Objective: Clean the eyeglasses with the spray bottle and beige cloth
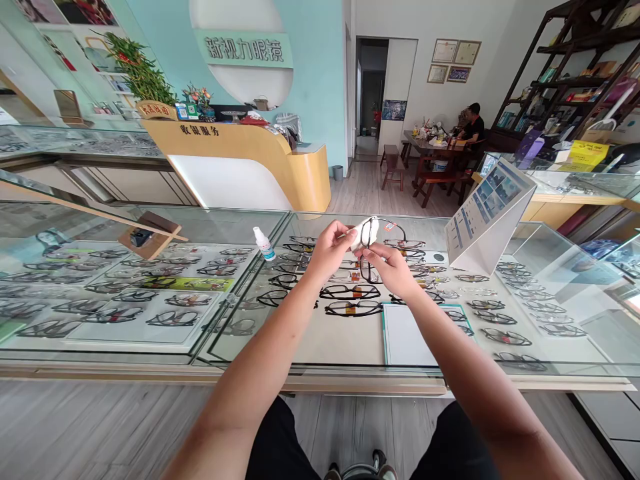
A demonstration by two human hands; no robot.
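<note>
Over the glass counter (310, 353), both hands hold up one pair of dark-framed eyeglasses (367, 268). A white cloth (365, 233) is pinched in my left hand (334, 245), pressed against the upper lens. My right hand (390, 267) grips the frame near its middle, with the thumb and fingers closed on it. One temple arm with a small tag reaches out to the right. To the left of my hands, a white spray bottle (264, 245) stands on the glass top. Rows of eyeglasses (350, 292) lie inside the case below.
A white sign stand (487, 213) rises at the right of the counter. A wooden holder (150, 237) sits on the left counter. Beyond are a yellow cash desk (307, 177) and, at a far table, a seated person (473, 125).
</note>
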